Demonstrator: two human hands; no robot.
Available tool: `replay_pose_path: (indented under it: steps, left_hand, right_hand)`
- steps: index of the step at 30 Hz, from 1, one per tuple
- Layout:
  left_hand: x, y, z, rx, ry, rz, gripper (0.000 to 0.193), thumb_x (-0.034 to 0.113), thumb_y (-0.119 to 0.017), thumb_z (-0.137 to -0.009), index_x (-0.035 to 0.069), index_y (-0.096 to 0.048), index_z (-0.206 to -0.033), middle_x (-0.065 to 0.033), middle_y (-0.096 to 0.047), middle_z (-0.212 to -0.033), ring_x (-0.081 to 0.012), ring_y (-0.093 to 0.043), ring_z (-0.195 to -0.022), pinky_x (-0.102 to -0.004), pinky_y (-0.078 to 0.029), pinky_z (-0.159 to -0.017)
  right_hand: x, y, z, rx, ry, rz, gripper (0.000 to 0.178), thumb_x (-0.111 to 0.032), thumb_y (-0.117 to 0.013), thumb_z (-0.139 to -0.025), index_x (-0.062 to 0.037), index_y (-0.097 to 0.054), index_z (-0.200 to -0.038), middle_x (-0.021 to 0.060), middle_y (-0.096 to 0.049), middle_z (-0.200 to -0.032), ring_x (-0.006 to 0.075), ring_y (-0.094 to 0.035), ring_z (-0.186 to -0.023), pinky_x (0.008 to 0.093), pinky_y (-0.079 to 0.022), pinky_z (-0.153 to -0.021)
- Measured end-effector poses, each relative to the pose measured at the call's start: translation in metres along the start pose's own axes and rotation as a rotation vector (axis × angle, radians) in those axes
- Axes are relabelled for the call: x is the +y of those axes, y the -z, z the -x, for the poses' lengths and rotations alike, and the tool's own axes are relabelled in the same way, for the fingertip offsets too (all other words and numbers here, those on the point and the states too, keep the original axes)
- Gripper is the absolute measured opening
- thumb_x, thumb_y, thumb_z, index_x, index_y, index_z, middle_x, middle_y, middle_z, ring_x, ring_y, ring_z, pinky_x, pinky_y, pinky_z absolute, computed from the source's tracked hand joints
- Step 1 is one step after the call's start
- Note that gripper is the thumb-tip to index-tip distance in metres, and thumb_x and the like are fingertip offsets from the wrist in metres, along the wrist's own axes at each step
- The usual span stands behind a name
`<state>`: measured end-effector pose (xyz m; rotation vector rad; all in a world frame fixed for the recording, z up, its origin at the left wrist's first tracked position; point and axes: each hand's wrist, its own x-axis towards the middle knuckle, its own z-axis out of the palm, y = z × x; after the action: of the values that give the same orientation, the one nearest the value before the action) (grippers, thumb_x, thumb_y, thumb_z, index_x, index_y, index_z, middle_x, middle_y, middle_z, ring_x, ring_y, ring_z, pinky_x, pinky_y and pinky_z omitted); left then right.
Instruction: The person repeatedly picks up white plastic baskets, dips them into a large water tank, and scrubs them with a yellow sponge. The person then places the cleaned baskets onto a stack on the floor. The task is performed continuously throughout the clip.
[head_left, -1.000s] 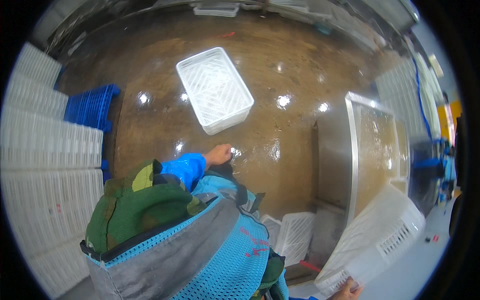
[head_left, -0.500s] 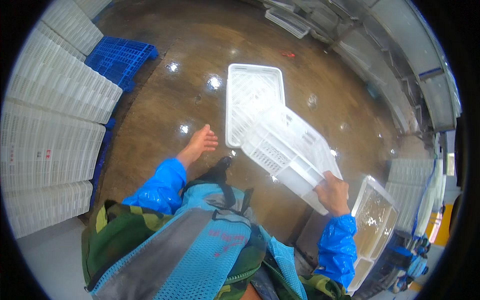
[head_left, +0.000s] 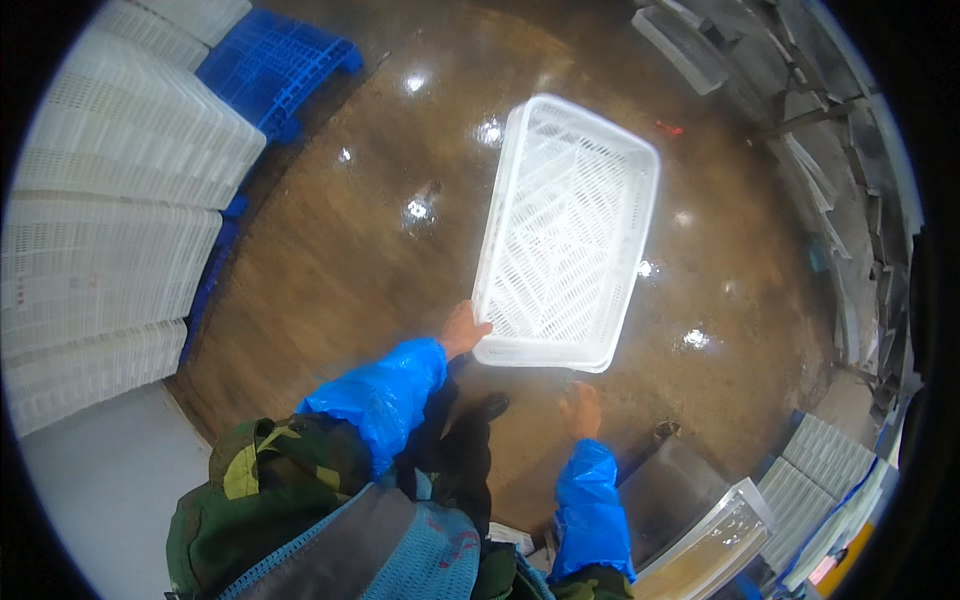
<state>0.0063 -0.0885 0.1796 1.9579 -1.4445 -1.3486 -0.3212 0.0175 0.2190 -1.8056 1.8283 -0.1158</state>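
A white plastic crate (head_left: 560, 240) with a slotted bottom fills the middle of the view, over the wet floor. A second rim shows along its left side, so it seems nested on another crate. My left hand (head_left: 465, 330) grips the near left corner, thumb over the rim. Just below the near right edge is my right hand (head_left: 582, 410), apart from the crate, with its fingers open and somewhat blurred. Both forearms wear blue plastic sleeves.
Tall stacks of white crates (head_left: 110, 250) stand at left beside a blue pallet (head_left: 275, 65). A tray of liquid (head_left: 705, 545) is at lower right, near stacked pale trays (head_left: 815, 480). Grey panels (head_left: 850, 220) line the right side. A small red thing (head_left: 669, 128) lies on the brown floor.
The crate my right hand held tilted is now lined up over the one on the floor, and that hand has let go. My left hand has moved right and taken hold of the corner.
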Motion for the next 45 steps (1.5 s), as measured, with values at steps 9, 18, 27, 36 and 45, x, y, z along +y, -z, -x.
replay_pose_path:
  steps: [9, 18, 27, 36, 45]
  left_hand:
    - [-0.054, -0.060, -0.060, -0.056, 0.085, 0.287, 0.038, 0.007, -0.056, -0.077, -0.005, -0.056, -0.113, -0.0314, -0.057, -0.111, -0.0473, -0.054, -0.105, -0.0488, -0.045, -0.090]
    - [-0.045, -0.069, -0.045, -0.071, 0.188, 0.065, 0.030, 0.009, -0.059, -0.075, -0.003, -0.058, -0.103, -0.0276, -0.059, -0.107, -0.0442, -0.057, -0.103, -0.0485, -0.046, -0.089]
    - [-0.028, -0.056, -0.048, -0.106, 0.201, 0.119, 0.026, 0.008, -0.051, -0.081, -0.003, -0.055, -0.104, -0.0266, -0.058, -0.112, -0.0444, -0.059, -0.102, -0.0496, -0.047, -0.089]
    - [-0.027, -0.062, -0.046, -0.062, 0.259, 0.082, 0.032, 0.017, -0.057, -0.082, 0.000, -0.054, -0.109, -0.0237, -0.059, -0.113, -0.0420, -0.057, -0.105, -0.0475, -0.046, -0.089]
    - [-0.014, -0.055, -0.060, -0.129, 0.282, -0.006, 0.043, 0.022, -0.060, -0.081, 0.003, -0.055, -0.119, -0.0217, -0.062, -0.111, -0.0402, -0.059, -0.105, -0.0473, -0.046, -0.091]
  right_hand:
    - [0.028, -0.056, -0.070, 0.148, -1.146, -1.081, 0.070, -0.050, -0.065, -0.087, 0.0016, -0.046, -0.130, 0.0174, -0.052, -0.125, 0.0350, -0.055, -0.109, 0.0489, -0.054, -0.078]
    - [0.026, -0.079, -0.071, 0.255, -1.140, -1.315, 0.045, -0.023, -0.062, -0.090, -0.0032, -0.049, -0.128, 0.0125, -0.059, -0.116, 0.0312, -0.059, -0.101, 0.0458, -0.051, -0.080]
    - [0.076, -0.087, -0.052, 0.089, -0.950, -1.028, 0.043, -0.021, -0.063, -0.088, -0.0038, -0.050, -0.126, 0.0111, -0.059, -0.119, 0.0274, -0.059, -0.103, 0.0399, -0.048, -0.084]
    - [0.036, -0.076, -0.067, 0.208, -1.142, -1.106, 0.045, -0.023, -0.062, -0.088, -0.0004, -0.049, -0.126, 0.0151, -0.059, -0.118, 0.0327, -0.059, -0.104, 0.0476, -0.048, -0.084]
    - [0.016, -0.069, -0.073, 0.244, -1.142, -1.075, 0.046, -0.032, -0.063, -0.091, 0.0004, -0.048, -0.121, 0.0168, -0.062, -0.110, 0.0280, -0.066, -0.086, 0.0394, -0.055, -0.058]
